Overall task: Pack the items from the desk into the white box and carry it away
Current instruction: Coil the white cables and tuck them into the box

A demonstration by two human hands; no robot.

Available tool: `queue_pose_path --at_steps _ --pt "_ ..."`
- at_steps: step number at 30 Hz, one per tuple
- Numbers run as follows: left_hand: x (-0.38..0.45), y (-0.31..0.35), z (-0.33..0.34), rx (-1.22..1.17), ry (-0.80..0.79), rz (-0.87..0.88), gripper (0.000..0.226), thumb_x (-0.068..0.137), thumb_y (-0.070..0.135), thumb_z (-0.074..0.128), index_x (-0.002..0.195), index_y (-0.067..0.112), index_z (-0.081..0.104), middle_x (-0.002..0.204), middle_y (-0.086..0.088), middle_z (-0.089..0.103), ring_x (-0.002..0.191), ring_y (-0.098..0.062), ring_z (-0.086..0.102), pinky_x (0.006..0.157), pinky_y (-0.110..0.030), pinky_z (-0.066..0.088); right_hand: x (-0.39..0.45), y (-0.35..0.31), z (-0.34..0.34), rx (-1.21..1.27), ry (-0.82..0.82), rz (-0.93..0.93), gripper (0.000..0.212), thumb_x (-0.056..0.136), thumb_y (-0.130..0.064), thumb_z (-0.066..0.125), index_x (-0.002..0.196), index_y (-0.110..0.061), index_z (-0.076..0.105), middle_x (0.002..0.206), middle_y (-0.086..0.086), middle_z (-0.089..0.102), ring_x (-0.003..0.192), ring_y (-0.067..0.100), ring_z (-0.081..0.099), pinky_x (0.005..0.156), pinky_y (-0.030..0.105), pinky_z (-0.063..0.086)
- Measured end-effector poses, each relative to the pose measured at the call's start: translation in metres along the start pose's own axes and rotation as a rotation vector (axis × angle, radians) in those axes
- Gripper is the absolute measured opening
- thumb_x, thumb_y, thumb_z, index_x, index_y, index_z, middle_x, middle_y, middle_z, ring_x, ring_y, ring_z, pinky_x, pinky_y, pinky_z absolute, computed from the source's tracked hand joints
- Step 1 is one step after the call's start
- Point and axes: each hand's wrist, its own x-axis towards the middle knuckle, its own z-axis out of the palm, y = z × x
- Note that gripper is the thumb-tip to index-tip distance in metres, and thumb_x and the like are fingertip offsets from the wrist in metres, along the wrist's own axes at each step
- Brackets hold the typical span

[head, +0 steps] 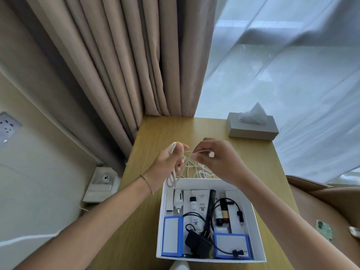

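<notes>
White box [255, 227] sits nearest me on the desk [155, 133], already crowded with chargers and bottles. Beyond it my left hand [165, 162] is closed around coils of the white cable [196, 170], my right hand [216, 160] pinching a strand. The loose tangle on the desk could snag and undo my loops

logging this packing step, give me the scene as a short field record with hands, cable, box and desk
left hand: grip shut on loops of the white cable, held above the desk
right hand: pinching a strand of the same cable
cable rest: loose tangle lying on the desk just beyond the box
white box: open, on the desk's near part
box contents: two blue-edged boxes, black adapter with cords, black comb, bottles
also on desk: grey tissue box, far right corner
</notes>
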Motion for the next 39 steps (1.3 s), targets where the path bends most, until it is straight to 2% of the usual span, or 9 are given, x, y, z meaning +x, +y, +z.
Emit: queue_pose_path --at_steps 3,6,9,11,16,21,27,32,39 --pt "-0.005 -0.005 0.012 0.005 -0.145 -0.030 0.109 0.051 0.083 0.070 0.132 0.013 0.049 0.080 -0.014 0.048 0.062 -0.013 0.045 0.056 -0.023 0.045 -0.005 0.003 0.010 0.008 0.139 -0.035 0.002 0.087 -0.024 0.078 0.087 -0.023 0.076 0.093 -0.011 0.062 0.080 0.004 0.063 0.070 0.017 0.051" --pt "-0.009 -0.010 0.019 -0.021 -0.288 -0.096 0.096 0.068 0.050 0.083 0.146 0.020 0.036 0.081 -0.012 0.046 0.065 -0.014 0.043 0.057 -0.026 0.041 -0.010 0.010 0.020 0.042 0.185 -0.055 0.005 0.086 -0.022 0.079 0.086 -0.020 0.074 0.099 -0.008 0.064 0.088 0.003 0.064 0.076 0.010 0.048" --pt "-0.012 -0.015 0.019 0.003 -0.366 -0.105 0.079 0.085 0.003 0.076 0.148 0.026 0.033 0.082 -0.012 0.047 0.067 -0.012 0.045 0.059 -0.031 0.037 -0.016 0.015 0.025 0.089 0.170 0.000 0.010 0.088 -0.022 0.077 0.093 -0.019 0.070 0.098 -0.008 0.068 0.086 0.008 0.069 0.077 0.028 0.058" --pt "-0.014 -0.019 0.019 0.009 -0.399 -0.128 0.082 0.088 -0.007 0.069 0.150 0.030 0.030 0.078 -0.009 0.051 0.067 -0.013 0.046 0.059 -0.030 0.039 -0.021 0.019 0.026 0.134 0.109 0.058 0.017 0.090 -0.021 0.075 0.103 -0.021 0.065 0.098 -0.009 0.071 0.087 0.007 0.071 0.078 0.033 0.060" --pt "-0.016 -0.034 0.022 0.072 -0.427 -0.180 0.080 0.089 -0.009 0.066 0.152 0.026 0.030 0.077 -0.013 0.054 0.062 -0.017 0.052 0.056 -0.028 0.046 -0.035 0.034 0.029 0.097 -0.173 0.143 0.017 0.097 -0.017 0.064 0.108 -0.023 0.074 0.091 -0.009 0.079 0.084 0.006 0.075 0.082 0.041 0.062" --pt "-0.018 -0.053 0.026 0.242 -0.427 -0.220 0.074 0.080 0.007 0.082 0.127 0.056 0.053 0.104 -0.023 0.069 0.090 -0.017 0.070 0.076 -0.024 0.057 -0.056 0.056 0.045 0.157 -0.120 0.280 0.013 0.093 -0.014 0.070 0.095 -0.020 0.081 0.077 -0.004 0.079 0.068 0.016 0.074 0.067 0.039 0.061" --pt "-0.031 -0.074 0.007 0.476 -0.219 -0.171 0.058 0.087 0.050 0.070 0.140 0.035 0.051 0.103 0.009 0.070 0.100 -0.006 0.068 0.091 -0.028 0.055 -0.077 0.093 0.052 0.211 -0.014 0.500 0.017 0.095 -0.022 0.070 0.081 -0.017 0.078 0.061 -0.001 0.071 0.049 0.009 0.058 0.050 0.021 0.047" --pt "-0.041 -0.090 -0.009 0.629 -0.001 -0.133 0.023 0.099 0.029 0.060 0.122 0.032 0.063 0.104 0.007 0.069 0.098 -0.005 0.065 0.092 -0.031 0.055 -0.090 0.126 0.063 0.184 0.130 0.711 0.025 0.096 -0.023 0.068 0.076 -0.010 0.076 0.068 0.008 0.075 0.052 0.013 0.062 0.051 0.027 0.050" --pt "-0.047 -0.097 0.003 0.669 -0.011 -0.115 0.022 0.099 0.021 0.058 0.110 0.039 0.066 0.104 0.015 0.069 0.098 0.001 0.064 0.087 -0.021 0.055 -0.097 0.153 0.079 0.129 0.175 0.850 0.025 0.099 -0.028 0.064 0.087 -0.008 0.073 0.071 0.009 0.075 0.070 0.028 0.074 0.065 0.044 0.059"
